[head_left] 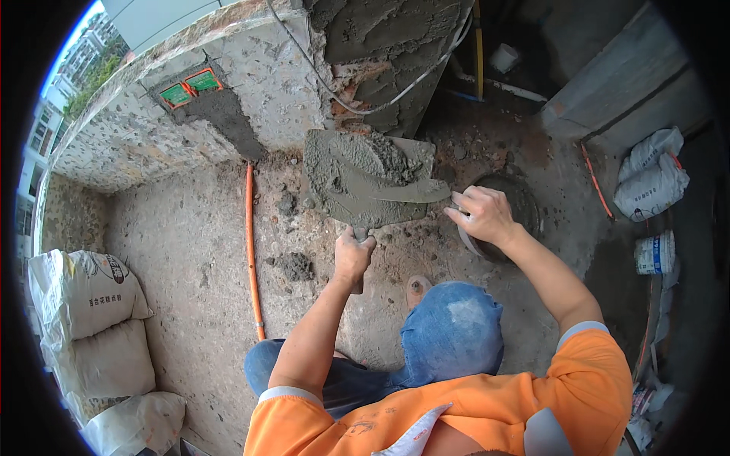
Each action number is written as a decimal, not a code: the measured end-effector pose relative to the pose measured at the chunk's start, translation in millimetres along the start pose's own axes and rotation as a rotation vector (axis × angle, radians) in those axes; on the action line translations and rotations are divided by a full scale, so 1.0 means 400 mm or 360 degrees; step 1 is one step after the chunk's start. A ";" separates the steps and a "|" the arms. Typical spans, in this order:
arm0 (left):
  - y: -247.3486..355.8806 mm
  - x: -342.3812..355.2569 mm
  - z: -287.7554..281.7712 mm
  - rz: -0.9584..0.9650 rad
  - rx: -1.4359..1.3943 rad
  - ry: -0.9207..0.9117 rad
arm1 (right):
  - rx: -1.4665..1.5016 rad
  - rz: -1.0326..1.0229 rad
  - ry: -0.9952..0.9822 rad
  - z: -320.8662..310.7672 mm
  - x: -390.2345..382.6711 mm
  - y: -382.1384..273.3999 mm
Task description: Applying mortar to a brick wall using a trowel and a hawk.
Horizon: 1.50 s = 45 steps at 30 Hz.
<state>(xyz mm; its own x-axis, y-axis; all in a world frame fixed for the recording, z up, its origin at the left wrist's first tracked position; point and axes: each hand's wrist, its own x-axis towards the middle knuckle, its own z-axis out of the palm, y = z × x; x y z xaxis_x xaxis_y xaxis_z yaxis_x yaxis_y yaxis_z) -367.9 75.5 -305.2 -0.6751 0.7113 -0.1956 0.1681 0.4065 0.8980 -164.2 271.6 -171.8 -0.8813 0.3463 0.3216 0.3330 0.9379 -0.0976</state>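
My left hand (351,254) is closed round the handle of a square plasterer's board (323,152), held out in front of me with wet grey mortar (380,159) on it. My right hand (483,213) grips a trowel (414,192), whose mortar-coated blade lies across the right half of the board. Below that hand is a round dark bucket (521,197), partly hidden by my arm and hand. Mortar lumps (295,266) lie on the floor near the board.
An orange conduit (251,228) runs along the floor. Sacks stand left (106,327) and right (650,182). Ahead are a rough wall (281,83) with green-covered boxes (190,87) and fresh render, a hanging white cable (384,106) and a white pipe (517,91).
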 end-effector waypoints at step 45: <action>-0.016 0.080 0.073 -0.0613 -0.0503 -0.0339 | -0.0681 0.0111 -0.0286 -0.157 0.587 0.190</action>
<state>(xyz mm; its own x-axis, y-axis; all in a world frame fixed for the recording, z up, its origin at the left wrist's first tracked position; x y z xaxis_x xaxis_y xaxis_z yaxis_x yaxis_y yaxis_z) -369.8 112.4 -328.9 -0.4791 0.6587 -0.5802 -0.3091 0.4920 0.8139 -324.8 422.7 -44.6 -0.8835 0.4416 0.1563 0.4684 0.8324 0.2962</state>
